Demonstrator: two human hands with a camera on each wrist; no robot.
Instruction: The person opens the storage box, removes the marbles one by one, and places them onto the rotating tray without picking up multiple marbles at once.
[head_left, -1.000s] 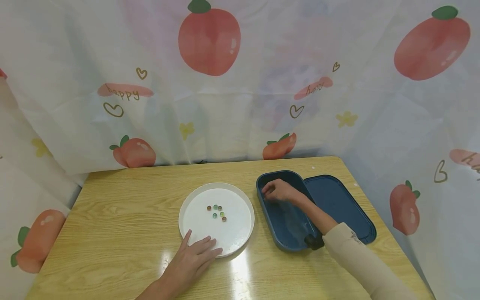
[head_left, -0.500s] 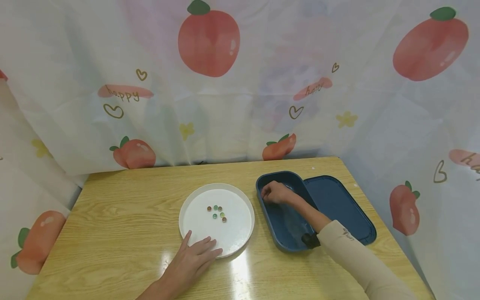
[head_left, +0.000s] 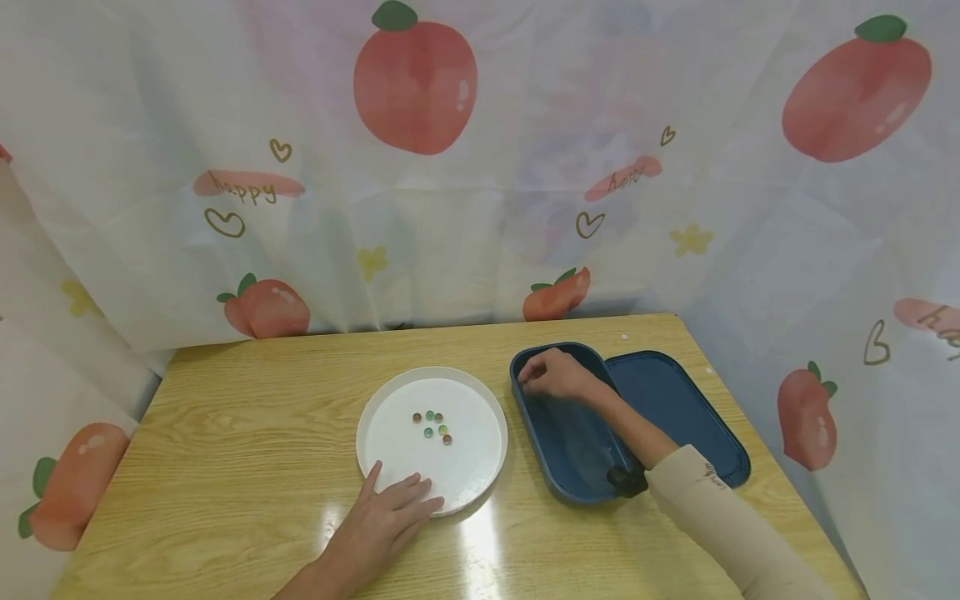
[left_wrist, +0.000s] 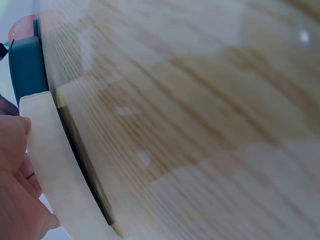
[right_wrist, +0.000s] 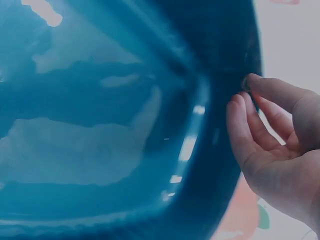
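Note:
My right hand (head_left: 558, 375) is over the far left corner of the dark blue box (head_left: 558, 471). In the right wrist view its fingertips pinch a small glassy marble (right_wrist: 246, 83), mostly hidden by the fingers. My left hand (head_left: 390, 517) rests on the near rim of a round white plate (head_left: 405, 475), fingers spread. The left wrist view shows its fingers (left_wrist: 15, 150) lying over the plate's edge. Several marbles, brown, green and yellowish, lie together near the plate's middle, among them a brown marble (head_left: 447, 439) and a green marble (head_left: 428, 432).
A flat dark blue lid (head_left: 675, 408) lies on the table right of the box, close against it. The wooden table (head_left: 247, 433) ends at a white curtain (head_left: 465, 217) printed with fruit at the back and sides. A black strap (head_left: 626, 481) circles the right wrist.
The right hand dipped a little in the box, then rose slightly toward its far left rim. Left hand, plate and the marbles on it stay in place.

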